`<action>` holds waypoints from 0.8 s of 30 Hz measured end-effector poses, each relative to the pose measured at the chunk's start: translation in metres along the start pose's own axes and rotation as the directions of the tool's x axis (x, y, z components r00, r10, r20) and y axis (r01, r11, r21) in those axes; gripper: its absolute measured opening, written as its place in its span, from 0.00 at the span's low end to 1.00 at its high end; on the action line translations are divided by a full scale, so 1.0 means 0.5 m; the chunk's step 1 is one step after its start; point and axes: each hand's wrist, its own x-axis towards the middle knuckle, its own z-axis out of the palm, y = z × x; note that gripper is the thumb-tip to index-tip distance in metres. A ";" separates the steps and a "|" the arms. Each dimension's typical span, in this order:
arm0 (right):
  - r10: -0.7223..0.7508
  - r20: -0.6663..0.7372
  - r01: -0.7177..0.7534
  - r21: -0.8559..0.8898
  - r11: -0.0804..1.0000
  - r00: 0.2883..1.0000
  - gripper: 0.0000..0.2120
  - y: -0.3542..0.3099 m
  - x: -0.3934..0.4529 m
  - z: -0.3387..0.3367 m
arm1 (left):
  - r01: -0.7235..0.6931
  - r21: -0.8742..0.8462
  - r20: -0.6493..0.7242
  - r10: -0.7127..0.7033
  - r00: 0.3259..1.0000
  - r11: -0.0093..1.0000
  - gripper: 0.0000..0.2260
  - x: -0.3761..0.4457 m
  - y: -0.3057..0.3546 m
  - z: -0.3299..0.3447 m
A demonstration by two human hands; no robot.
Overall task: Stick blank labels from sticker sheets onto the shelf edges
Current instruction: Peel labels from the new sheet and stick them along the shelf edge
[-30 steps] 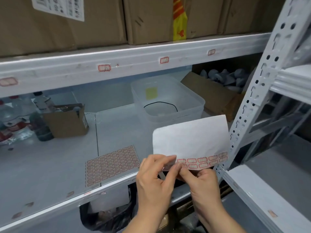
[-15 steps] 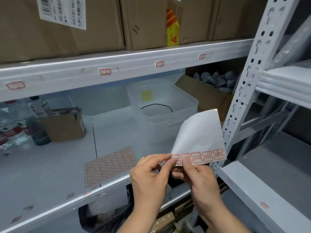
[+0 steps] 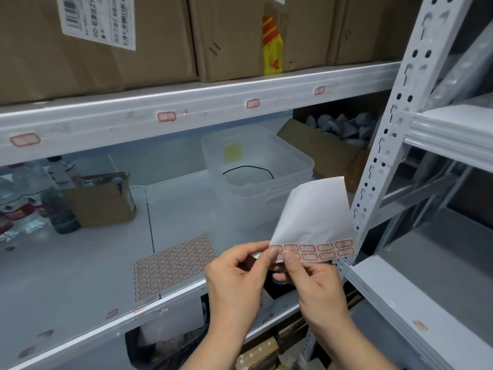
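A folded white sticker sheet with two rows of red-bordered labels along its lower edge is held in front of the shelf. My right hand grips its bottom edge. My left hand pinches at the leftmost label with thumb and forefinger. A second, full sticker sheet lies flat on the lower shelf. The upper shelf edge carries several red-bordered labels, such as one label. The lower shelf edge also bears some labels.
Cardboard boxes fill the top shelf. On the lower shelf stand a clear plastic bin, a small open carton, bottles and a box of grey parts. A perforated white upright rises at right.
The view has shifted right and up slightly. The sheet has turned and folded narrower. My left fingers have moved onto the leftmost label while my right hand keeps its hold.
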 end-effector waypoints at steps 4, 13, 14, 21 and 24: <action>-0.005 -0.020 0.005 -0.014 1.000 1.000 0.13 0.004 0.003 0.002 | 0.027 -0.055 -0.021 -0.028 0.999 0.998 0.07 -0.001 -0.002 0.006; 0.033 -0.053 -0.033 0.003 0.999 0.998 0.18 0.007 0.003 -0.003 | -0.184 0.052 -0.081 0.188 0.979 0.982 0.07 -0.002 -0.017 0.019; 0.039 -0.052 -0.039 0.002 0.999 0.998 0.18 0.009 0.004 -0.005 | -0.222 0.082 -0.079 0.228 0.970 0.972 0.06 -0.002 -0.018 0.021; 0.075 -0.045 -0.074 0.013 0.997 0.996 0.18 0.023 0.013 -0.027 | -0.276 0.134 0.016 0.277 0.961 0.952 0.07 -0.002 -0.028 0.035; 0.085 -0.034 -0.084 0.031 0.996 0.996 0.15 0.022 0.016 -0.035 | -0.282 0.120 0.061 0.276 0.959 0.952 0.07 -0.002 -0.029 0.042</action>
